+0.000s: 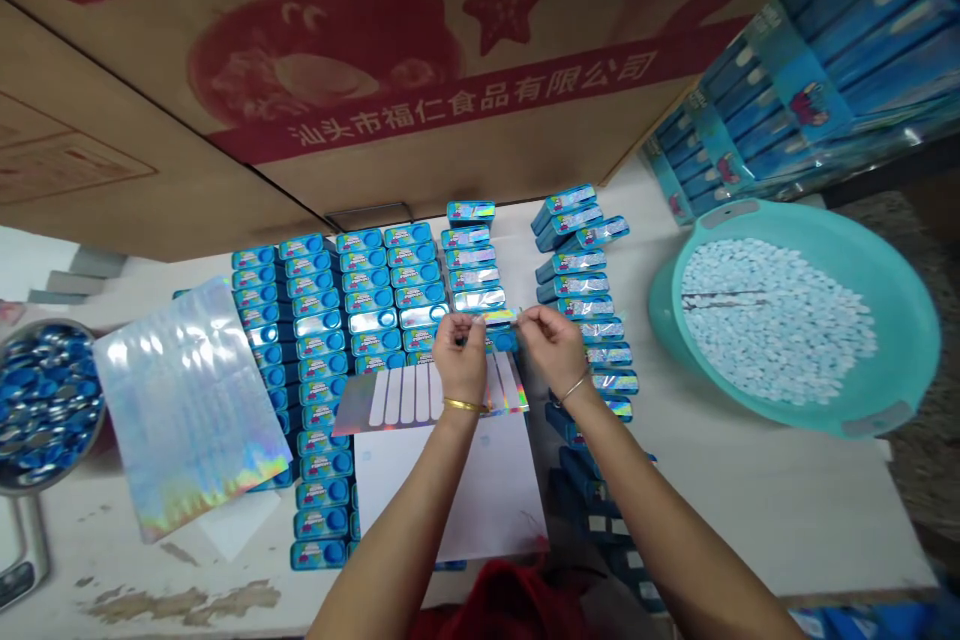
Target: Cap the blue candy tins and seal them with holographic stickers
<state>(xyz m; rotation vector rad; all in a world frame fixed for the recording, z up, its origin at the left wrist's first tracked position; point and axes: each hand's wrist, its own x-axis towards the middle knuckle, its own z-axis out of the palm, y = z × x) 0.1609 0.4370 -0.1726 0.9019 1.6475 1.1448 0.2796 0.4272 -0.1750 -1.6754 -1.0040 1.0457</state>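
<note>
Between my two hands a shiny holographic sticker strip [499,316] is stretched over the top of a small blue tin. My left hand [460,356] pinches its left end, and my right hand [553,348] pinches the right end. Rows of blue tins [322,390] stand upright under and left of my hands. Another column of tins [574,265], with shiny strips on their tops, stands to the right. Below my left hand lies a holographic sticker sheet [401,395], partly peeled, over a white sheet [450,490]. My left forearm hides part of both.
At right stands a turquoise basin [904,320] of small pale pieces with thin sticks on them. A bowl [94,410] of blue and silver lids is far left, beside a loose holographic sheet [187,410]. Cardboard boxes [420,140] wall the back; wrapped blue packs [810,90] stand back right.
</note>
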